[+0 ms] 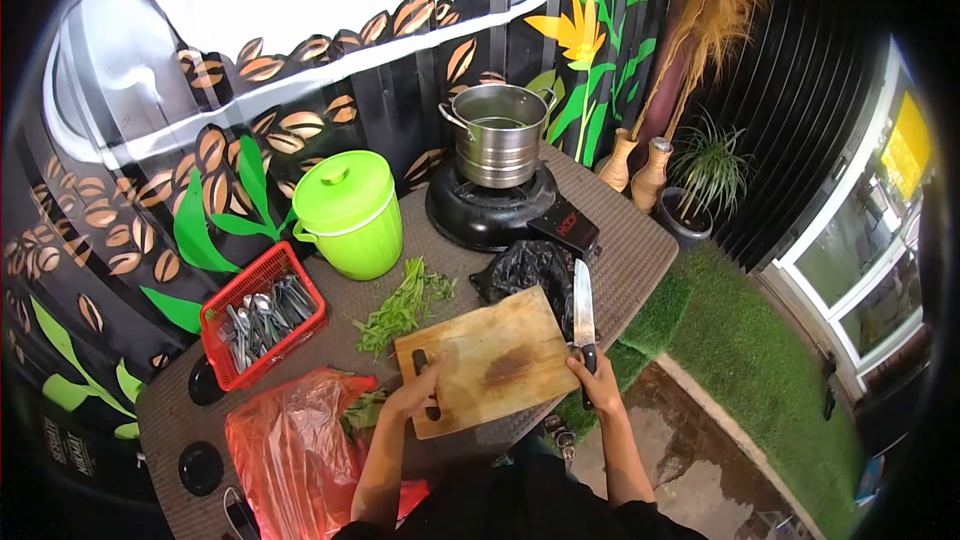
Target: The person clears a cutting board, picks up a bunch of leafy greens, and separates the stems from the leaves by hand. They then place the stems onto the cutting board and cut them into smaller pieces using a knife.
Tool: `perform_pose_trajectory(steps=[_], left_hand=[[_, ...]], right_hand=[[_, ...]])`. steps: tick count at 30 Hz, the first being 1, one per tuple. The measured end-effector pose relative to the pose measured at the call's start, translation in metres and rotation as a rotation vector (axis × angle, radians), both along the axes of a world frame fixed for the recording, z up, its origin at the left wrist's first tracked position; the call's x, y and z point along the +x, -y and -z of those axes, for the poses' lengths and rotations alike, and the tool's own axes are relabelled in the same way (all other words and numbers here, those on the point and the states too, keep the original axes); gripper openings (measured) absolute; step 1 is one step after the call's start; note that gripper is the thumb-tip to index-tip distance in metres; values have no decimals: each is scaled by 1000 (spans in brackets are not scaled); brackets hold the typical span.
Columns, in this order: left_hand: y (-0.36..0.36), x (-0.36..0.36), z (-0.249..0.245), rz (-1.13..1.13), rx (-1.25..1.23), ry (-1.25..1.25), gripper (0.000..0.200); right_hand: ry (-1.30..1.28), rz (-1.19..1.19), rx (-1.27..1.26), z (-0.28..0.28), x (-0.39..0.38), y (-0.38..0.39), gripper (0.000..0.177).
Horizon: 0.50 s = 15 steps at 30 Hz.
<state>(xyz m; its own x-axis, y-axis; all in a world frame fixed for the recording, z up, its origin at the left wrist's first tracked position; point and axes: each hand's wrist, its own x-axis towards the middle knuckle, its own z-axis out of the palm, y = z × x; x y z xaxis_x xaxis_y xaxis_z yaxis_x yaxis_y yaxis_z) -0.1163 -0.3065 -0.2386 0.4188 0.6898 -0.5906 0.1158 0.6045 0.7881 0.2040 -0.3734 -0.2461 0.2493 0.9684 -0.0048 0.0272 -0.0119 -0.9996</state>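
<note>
Holding seems the current step, left hand (412, 398) closed on a rectangular wooden cutting board (505, 345), right hand (601, 386) closed around a black-handled steel knife (584, 308); moving either calls for care.

lime-green lidded bucket (350, 215), red basket (264, 316)

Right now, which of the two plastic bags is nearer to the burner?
The black bag, just beyond the cutting board, close to the burner; the red bag lies near the cutlery basket.
</note>
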Motion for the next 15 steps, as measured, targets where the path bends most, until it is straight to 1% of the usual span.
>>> perform_pose_trajectory(steps=[2,3,4,6,7,8,10,11,12,14,15], left_hand=[[-3,-8,29,236,34,-189,105],[-2,-11,44,241,68,-305,111],[-9,-14,48,247,66,-305,111],[-29,-18,50,580,-51,-431,106],[-31,-17,50,470,45,-531,102],[-38,-19,48,472,46,-532,102],[-58,-20,23,361,313,-496,88],[-77,-23,30,297,441,-470,78],[-103,-27,49,234,568,-442,68],[-145,-32,71,13,791,-427,52],[-159,-32,80,16,792,-426,52]], right_hand=[[-36,33,-41,10,-3,16,24],[-27,40,-60,19,-3,22,24],[-27,45,-63,21,-7,30,24],[-13,88,-84,25,-12,42,23],[16,97,-55,36,-11,46,24],[16,98,-54,43,-12,51,24],[-43,157,-72,53,-15,58,24],[-29,180,-78,58,-16,59,23],[-31,182,-78,61,-19,59,23],[-32,224,-137,66,-23,56,22],[-33,226,-137,72,-26,53,22]])
